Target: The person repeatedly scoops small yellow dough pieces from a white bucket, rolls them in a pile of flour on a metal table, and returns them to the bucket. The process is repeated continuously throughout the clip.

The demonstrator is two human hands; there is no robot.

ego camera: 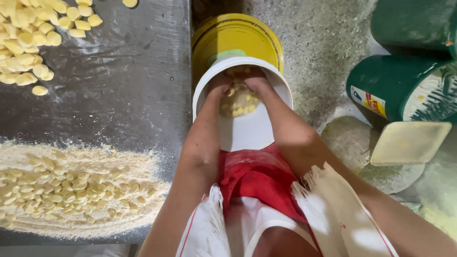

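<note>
Head view, looking straight down. Both arms plunged into a round white plastic bucket [243,128], held low in front of a red apron [259,178]. Left hand [220,85] and right hand [257,83] side by side at the far wall of the bucket, fingers curled down into a small heap of pale yellow dough pieces [239,101]; cupped around the pieces, though whether actually gripping any, impossible to tell. Only a little heap in the bucket, most of its white inside bare.

To the left, a dark metal worktable [124,85]: a wide bed of flour strewn with many small floured dough pieces [62,190] at the near edge, a second pile of larger, smoother yellow pieces [33,38] at the far corner. Judging from that, plenty on the table not yet gathered, little collected so far.

Beyond the white bucket, a yellow bucket [238,35] on the flour-dusted floor. To the right, green cylindrical tubs [395,85] and a flat cream lid [409,142].
</note>
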